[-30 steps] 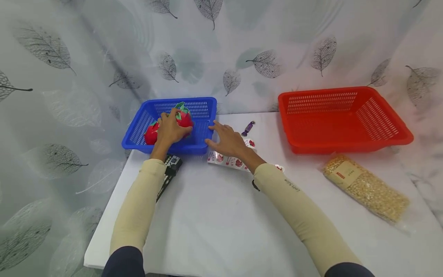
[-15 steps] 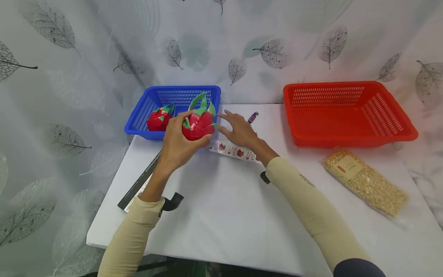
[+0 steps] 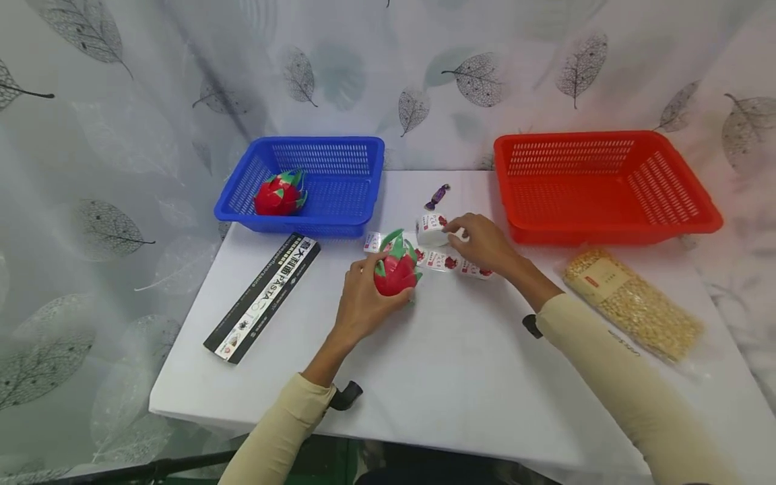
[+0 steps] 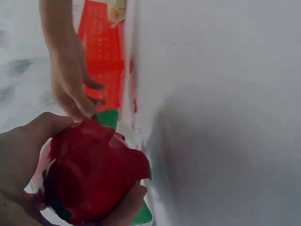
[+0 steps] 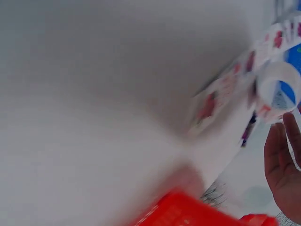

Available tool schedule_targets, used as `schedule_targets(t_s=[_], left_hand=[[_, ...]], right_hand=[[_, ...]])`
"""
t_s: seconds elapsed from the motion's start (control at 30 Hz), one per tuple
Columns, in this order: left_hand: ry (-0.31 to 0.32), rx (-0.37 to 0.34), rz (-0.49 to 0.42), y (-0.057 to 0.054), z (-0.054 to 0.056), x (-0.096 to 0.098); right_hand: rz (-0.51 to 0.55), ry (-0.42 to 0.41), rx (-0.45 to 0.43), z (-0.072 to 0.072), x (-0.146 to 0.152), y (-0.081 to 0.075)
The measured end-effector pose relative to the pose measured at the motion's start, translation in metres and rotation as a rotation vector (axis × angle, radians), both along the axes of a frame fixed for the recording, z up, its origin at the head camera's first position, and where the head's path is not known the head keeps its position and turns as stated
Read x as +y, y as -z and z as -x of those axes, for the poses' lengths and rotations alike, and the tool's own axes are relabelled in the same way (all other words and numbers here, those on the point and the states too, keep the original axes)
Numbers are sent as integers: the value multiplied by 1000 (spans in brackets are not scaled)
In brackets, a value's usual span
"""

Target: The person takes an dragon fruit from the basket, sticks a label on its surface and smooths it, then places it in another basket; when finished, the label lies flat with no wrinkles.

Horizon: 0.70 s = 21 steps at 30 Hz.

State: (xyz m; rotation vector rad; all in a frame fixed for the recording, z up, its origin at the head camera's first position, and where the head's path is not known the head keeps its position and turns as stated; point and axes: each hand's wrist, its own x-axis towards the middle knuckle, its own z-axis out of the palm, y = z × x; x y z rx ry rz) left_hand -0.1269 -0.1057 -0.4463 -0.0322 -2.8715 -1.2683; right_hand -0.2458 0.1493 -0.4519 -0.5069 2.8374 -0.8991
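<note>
Red fruit fills curled left hand; right hand beside roll.

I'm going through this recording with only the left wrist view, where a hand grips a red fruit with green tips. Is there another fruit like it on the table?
Observer: Yes, a second dragon fruit sits in the left part of a blue basket.
Operator: What is the right hand at?
Observer: Its fingers are at a roll of printed labels; I can't tell whether they grip it.
Operator: And to the left of the held fruit?
Observer: A long black-and-white pasta box lies at a slant on the near side of the blue basket.
</note>
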Motion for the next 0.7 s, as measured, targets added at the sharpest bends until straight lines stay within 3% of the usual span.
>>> schedule_targets(t_s=[0.13,0.4,0.7], left_hand=[[-5,10,99,9,4,11],[11,31,275,14,5,19],[90,53,329,17,5,27]], right_hand=[[-82,-58,21,-8,25,10],[-174,-143,79,-19,44,30],[-270,-169,151,-24,47,44]])
